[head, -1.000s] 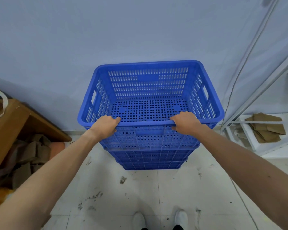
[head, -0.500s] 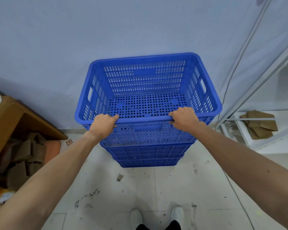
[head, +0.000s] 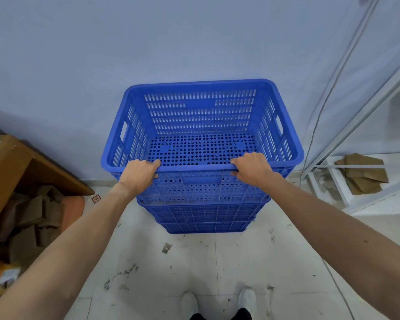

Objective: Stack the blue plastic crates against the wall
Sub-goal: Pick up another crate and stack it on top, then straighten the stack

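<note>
Against the wall (head: 194, 38), we found our left hand (head: 138, 173) and right hand (head: 252, 168) clenched on the top blue crate's (head: 201, 116) near rim, grip firm, crate seated on the stack (head: 203, 218).

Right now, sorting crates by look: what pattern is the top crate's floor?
Blue, perforated with round holes; head view.
</note>
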